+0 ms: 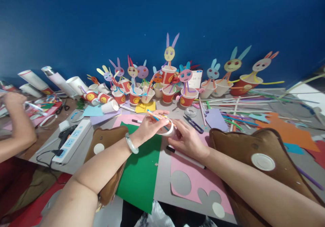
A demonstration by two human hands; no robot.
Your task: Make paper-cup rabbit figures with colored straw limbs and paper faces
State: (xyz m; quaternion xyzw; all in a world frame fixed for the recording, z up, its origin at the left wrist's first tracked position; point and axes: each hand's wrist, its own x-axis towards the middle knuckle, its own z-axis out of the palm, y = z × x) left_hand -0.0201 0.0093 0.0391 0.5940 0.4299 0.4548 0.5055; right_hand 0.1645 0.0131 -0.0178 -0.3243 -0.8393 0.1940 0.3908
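My right hand (190, 139) is wrapped round the side of a paper cup (171, 129), whose white rim tilts toward my left hand. My left hand (153, 125), with a pale bangle (132, 143) at the wrist, pinches an orange pipe cleaner (153, 114) and a blue one at the cup's mouth. Its fingers partly hide the cup, and I cannot make out the inside. Under my hands lie a green sheet (142, 173) and a pink sheet (186, 167) with round cut-outs. A capped marker (186, 157) rests just below my right hand.
Along the blue wall stand several paper cups with rabbit-faced figures (169, 53). Brown cushions (236, 149) lie at both sides. Scissors (194, 123) and loose pipe cleaners (243, 107) are to the right. At left are a power strip (72, 142) and another person's arm (19, 125).
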